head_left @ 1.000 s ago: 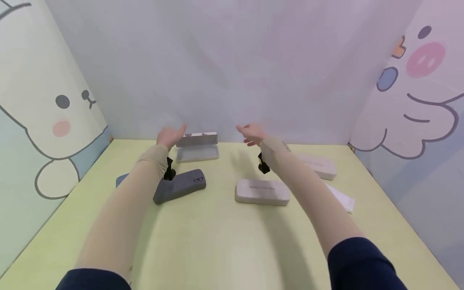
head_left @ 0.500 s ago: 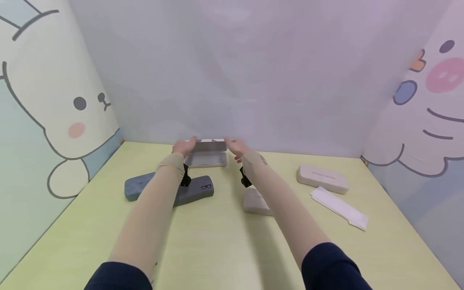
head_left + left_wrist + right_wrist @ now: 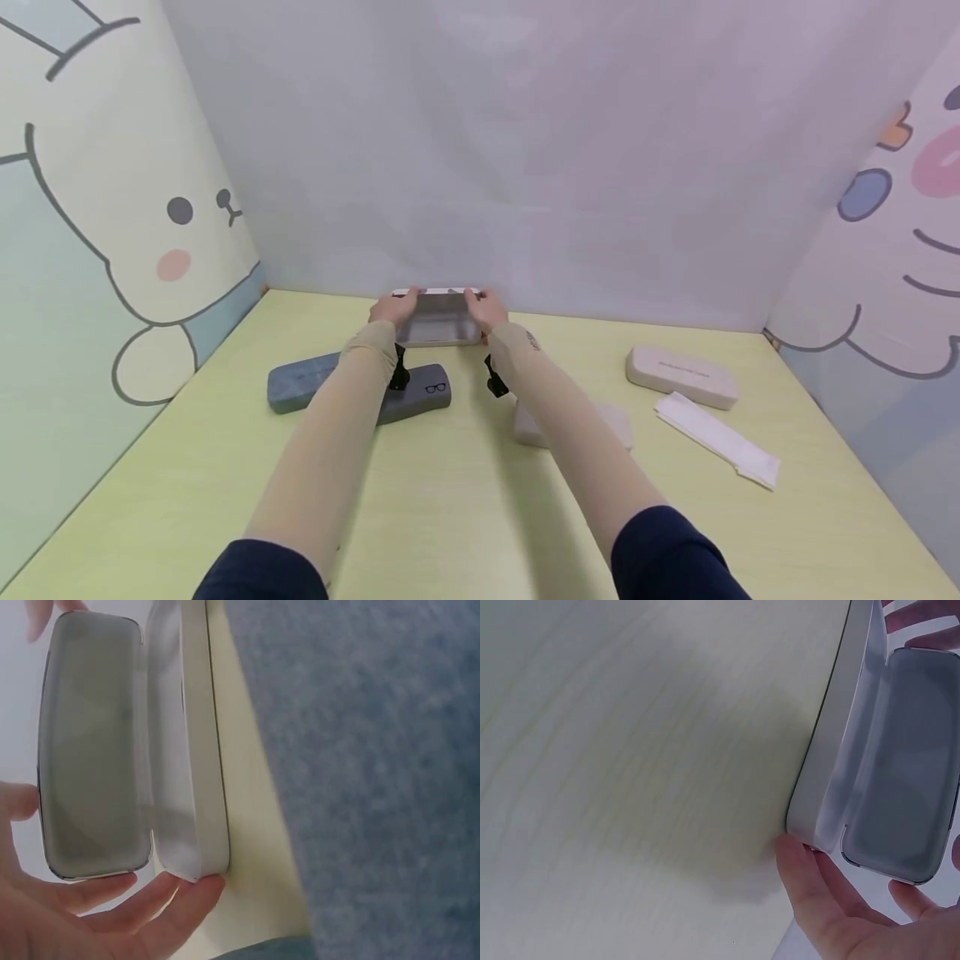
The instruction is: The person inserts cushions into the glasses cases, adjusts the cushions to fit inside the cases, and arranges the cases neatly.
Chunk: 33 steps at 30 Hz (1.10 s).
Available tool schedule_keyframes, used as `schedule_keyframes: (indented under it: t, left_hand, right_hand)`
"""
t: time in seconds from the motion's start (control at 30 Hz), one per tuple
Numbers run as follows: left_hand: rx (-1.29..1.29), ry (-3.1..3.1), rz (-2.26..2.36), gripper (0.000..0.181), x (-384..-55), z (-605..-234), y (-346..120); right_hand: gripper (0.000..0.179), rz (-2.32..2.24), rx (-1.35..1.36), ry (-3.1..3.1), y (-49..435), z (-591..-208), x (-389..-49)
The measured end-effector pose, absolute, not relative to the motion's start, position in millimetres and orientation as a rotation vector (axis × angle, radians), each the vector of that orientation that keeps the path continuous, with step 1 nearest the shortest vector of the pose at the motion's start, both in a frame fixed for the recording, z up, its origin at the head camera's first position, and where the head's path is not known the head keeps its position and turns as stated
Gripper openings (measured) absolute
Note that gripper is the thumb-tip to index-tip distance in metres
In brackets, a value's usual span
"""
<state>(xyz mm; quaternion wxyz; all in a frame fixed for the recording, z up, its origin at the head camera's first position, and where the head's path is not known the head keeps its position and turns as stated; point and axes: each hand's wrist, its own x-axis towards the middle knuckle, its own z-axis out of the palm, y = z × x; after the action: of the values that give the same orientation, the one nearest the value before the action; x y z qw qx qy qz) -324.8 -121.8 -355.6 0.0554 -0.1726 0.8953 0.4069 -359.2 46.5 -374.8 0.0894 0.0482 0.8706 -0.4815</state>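
Observation:
An open, light-coloured glasses case point(image 3: 441, 331) with a grey lining sits at the back of the table, its lid raised toward the wall. My left hand point(image 3: 394, 308) grips its left end; in the left wrist view the thumb is at the edge of the lid point(image 3: 94, 750) and the fingertips touch the end of the base point(image 3: 206, 825). At the other end is my right hand point(image 3: 489, 312), holding it likewise. In the right wrist view its fingers point(image 3: 810, 889) touch the corner of the base and the end of the lid. The lined inside shows no contents.
Nearer than the open case lie a blue glasses case point(image 3: 296, 383) and a dark grey one point(image 3: 416, 400), both partly behind my left forearm. A pale case point(image 3: 611, 421) is partly behind my right forearm. Farther right are a pinkish case point(image 3: 682, 375) and a folded white cloth point(image 3: 720, 442).
Both hands have come in to the open case from either side, the right one moving left, and now hold its ends. The head view has shifted slightly. The other cases stay put.

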Motion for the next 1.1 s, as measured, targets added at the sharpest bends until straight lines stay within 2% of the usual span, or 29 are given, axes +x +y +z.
schedule_keyframes:
  t: [0.3, 0.6, 1.1]
  left_hand:
    - [-0.555, 2.706, 1.288, 0.081, -321.3, -354.8, -116.9]
    - [-0.558, 2.663, 1.322, 0.083, -328.8, -359.2, -112.4]
    - [-0.416, 2.650, 1.336, 0.090, -341.5, -363.0, -73.7]
  right_hand:
    - [0.042, -1.479, 0.205, 2.561, 49.0, -372.7, -356.5]
    - [0.041, -1.483, 0.163, 2.502, 62.8, -367.6, -355.9]
    - [0.042, -1.519, 0.311, 2.448, 113.5, -364.0, -360.1]
